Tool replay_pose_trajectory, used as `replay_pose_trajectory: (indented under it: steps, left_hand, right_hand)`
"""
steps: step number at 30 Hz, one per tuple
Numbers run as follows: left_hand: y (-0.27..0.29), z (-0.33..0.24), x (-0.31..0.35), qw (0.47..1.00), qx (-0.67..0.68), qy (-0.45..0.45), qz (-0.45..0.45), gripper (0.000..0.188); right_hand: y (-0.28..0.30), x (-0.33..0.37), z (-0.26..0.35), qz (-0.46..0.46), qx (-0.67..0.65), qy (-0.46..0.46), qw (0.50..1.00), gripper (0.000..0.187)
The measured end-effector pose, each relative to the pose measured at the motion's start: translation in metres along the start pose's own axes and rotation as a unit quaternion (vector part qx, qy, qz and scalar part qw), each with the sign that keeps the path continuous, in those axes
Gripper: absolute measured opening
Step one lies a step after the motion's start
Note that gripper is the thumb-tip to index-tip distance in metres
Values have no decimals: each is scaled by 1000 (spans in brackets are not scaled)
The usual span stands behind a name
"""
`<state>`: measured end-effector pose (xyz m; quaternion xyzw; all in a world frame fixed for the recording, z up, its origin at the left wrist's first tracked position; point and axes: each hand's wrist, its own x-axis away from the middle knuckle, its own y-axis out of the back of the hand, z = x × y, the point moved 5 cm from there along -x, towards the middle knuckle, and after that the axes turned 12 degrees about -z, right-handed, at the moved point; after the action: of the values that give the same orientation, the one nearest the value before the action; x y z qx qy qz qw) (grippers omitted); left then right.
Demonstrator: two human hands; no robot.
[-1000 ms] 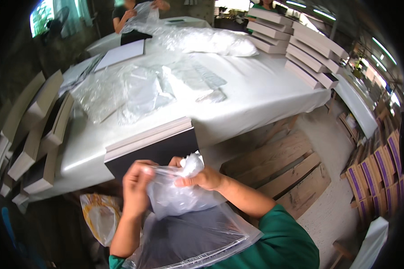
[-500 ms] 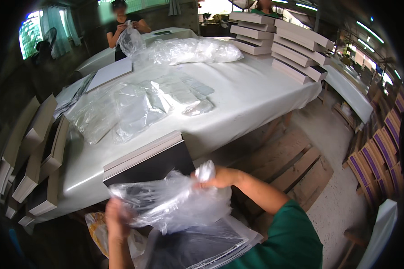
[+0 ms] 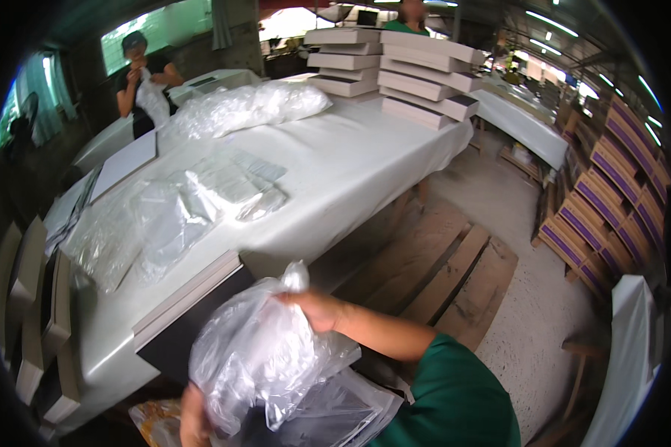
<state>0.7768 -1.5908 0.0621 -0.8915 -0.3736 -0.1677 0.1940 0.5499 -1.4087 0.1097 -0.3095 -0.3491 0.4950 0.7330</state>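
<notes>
Between my two hands is a crumpled clear plastic bag (image 3: 257, 343), puffed out over my lap. My right hand (image 3: 311, 307) grips its gathered upper end, a tuft poking out above the fingers. Down at the bag's lower left edge, my left hand (image 3: 194, 417) is closed on the film, its fingertips partly covered. Beneath the bag lies a dark flat item in clear plastic (image 3: 343, 410), close to my body. Just beyond, a thick black-covered block of pages (image 3: 190, 302) leans at the table's near edge.
Loose clear bags (image 3: 164, 216) lie across the white-covered table (image 3: 343, 171), with a plastic heap (image 3: 246, 108) behind. Thick books stand in stacks (image 3: 425, 82) at the far end and at left (image 3: 41, 320). A co-worker (image 3: 138, 78) handles plastic. Wooden pallet (image 3: 443, 268) and cartons (image 3: 604, 201) are at right.
The view has swung to the right, so the table sits further left. The bag, stretched between my hands before, is now fuller and rounder, with my left hand lower.
</notes>
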Motion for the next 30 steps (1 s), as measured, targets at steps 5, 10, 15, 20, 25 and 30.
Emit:
replay_pose_trajectory:
  steps: [5,10,15,20,25,30]
  left_hand:
    - [18,-9,5,940,-270,22,207,39]
    - [-12,-26,-6,951,-265,-16,158,41]
    - [13,-49,5,963,-259,-71,22,43]
    - [23,-104,6,860,-238,-411,-189,44]
    - [-3,-97,9,634,-420,-603,-242,49]
    - [21,-79,89,631,-376,-660,-157,38]
  right_hand:
    - [14,4,-13,36,146,7,989,23]
    - [-31,35,-18,224,209,95,947,26]
    - [-8,28,28,-68,-23,219,973,29]
    - [-15,1,52,-289,528,606,520,45]
    - [-32,0,45,-235,671,555,432,63]
    - [-16,62,-3,-109,646,705,271,32]
